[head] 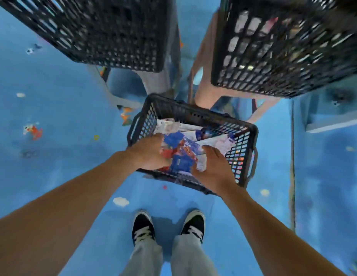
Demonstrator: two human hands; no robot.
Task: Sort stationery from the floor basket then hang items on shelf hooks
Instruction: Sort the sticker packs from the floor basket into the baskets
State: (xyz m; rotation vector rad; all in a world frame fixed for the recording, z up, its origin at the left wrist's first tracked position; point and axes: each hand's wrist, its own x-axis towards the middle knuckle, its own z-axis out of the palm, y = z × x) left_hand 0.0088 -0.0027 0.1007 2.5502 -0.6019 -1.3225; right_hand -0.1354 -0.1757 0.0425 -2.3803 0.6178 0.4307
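Note:
A black plastic mesh basket (241,134) stands on the blue floor in front of my feet. It holds several blue, red and white stationery packets (180,148). Both my hands reach down into it. My left hand (148,152) curls its fingers round the left side of the packet pile. My right hand (215,166) lies on the pile's right side with its fingers bent over white packets; whether it grips one I cannot tell. The view is blurred by motion.
Two larger black mesh crates (106,30) (283,50) sit on pale plastic stools (203,62) beyond the basket. Small paper scraps (120,201) and stickers (34,131) dot the floor. My black-and-white shoes (142,226) stand just behind the basket.

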